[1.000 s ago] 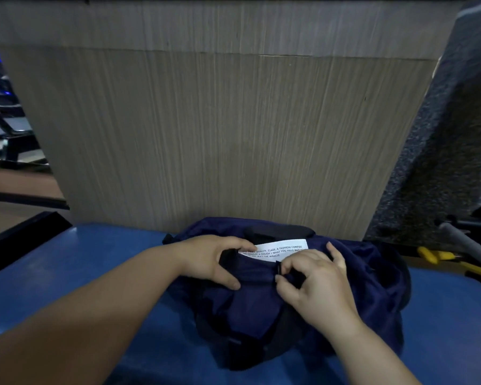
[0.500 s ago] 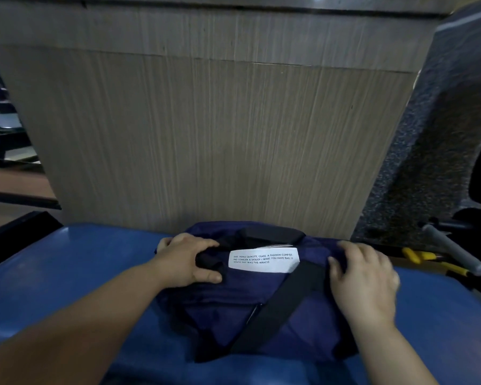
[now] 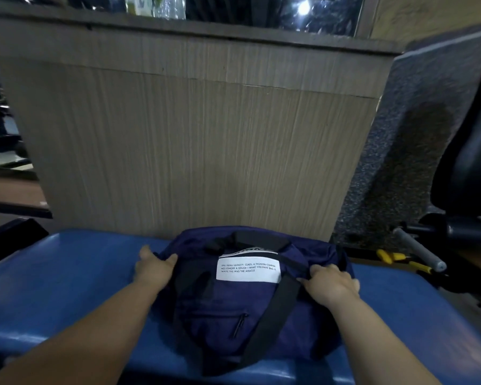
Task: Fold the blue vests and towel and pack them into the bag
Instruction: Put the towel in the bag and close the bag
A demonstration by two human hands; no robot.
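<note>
A navy bag (image 3: 250,307) with a white text label (image 3: 249,269) and black straps (image 3: 275,309) lies closed on the blue padded bench (image 3: 67,287). My left hand (image 3: 154,269) grips the bag's left end, thumb on top. On the right end, beside the diagonal strap, my right hand (image 3: 331,284) holds the bag with curled fingers. No vests or towel are in view; the inside of the bag is hidden.
A tall wood-grain panel (image 3: 195,151) stands right behind the bag. To the right are yellow-handled pliers (image 3: 395,258), a grey tube handle (image 3: 418,250), a black chair (image 3: 469,162) and a speckled grey wall (image 3: 395,151).
Both hands left the bag's middle opening and slid outward to its two ends. The bag now lies flatter with label and strap on top, and the view has tilted upward.
</note>
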